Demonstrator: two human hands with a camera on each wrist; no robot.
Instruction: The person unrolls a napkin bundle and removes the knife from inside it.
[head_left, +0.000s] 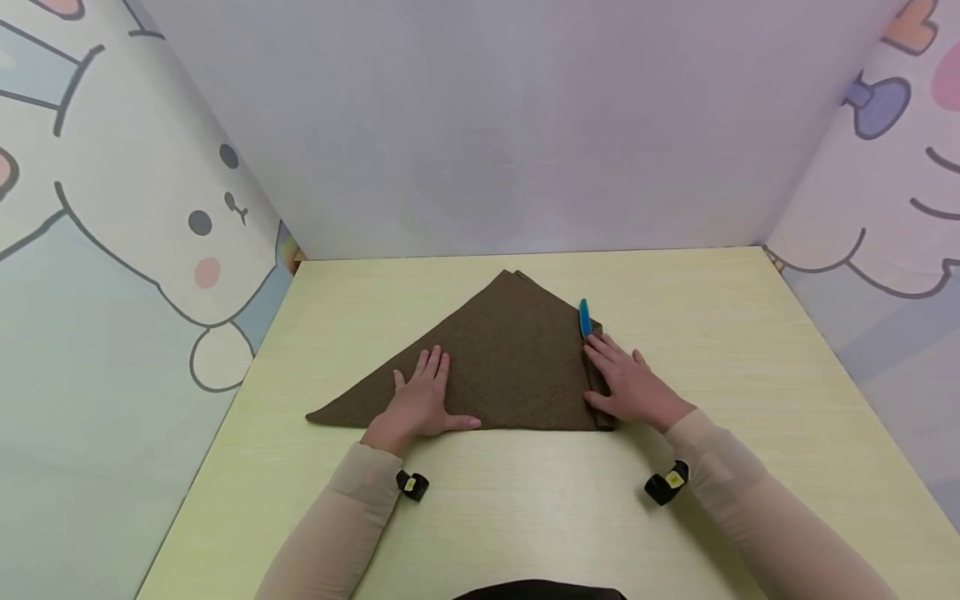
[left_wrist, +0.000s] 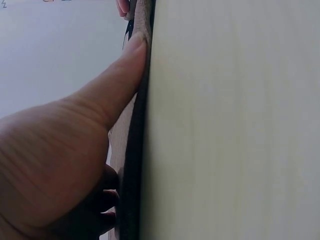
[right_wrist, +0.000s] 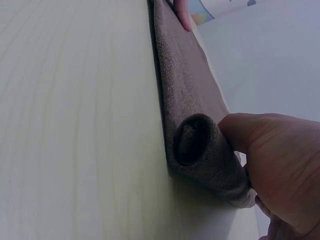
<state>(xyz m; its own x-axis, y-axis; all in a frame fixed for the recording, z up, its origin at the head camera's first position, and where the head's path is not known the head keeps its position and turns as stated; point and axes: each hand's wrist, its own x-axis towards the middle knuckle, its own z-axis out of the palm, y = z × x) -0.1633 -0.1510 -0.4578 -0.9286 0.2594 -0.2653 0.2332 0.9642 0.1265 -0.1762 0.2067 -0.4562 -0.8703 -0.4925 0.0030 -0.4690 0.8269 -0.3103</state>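
Note:
A brown cloth (head_left: 517, 367) lies folded into a broad triangle on the table, its right edge rolled into a narrow tube. The roll's open end (right_wrist: 192, 140) shows in the right wrist view. My left hand (head_left: 420, 404) rests on the cloth with fingers spread, its thumb (left_wrist: 127, 65) along the near edge. Over the roll lies my right hand (head_left: 630, 387), fingers extended across it and thumb (right_wrist: 240, 127) pressing its near end. A slim blue object (head_left: 584, 318) lies along the roll, just beyond the right fingertips; its lower part is hidden.
The pale wooden table (head_left: 525, 500) reaches back to a plain light wall (head_left: 480, 150). Cartoon-printed panels (head_left: 135, 250) stand at both sides. Small black cameras (head_left: 666, 483) are worn at the wrists. A black shape (head_left: 540, 590) shows at the bottom edge.

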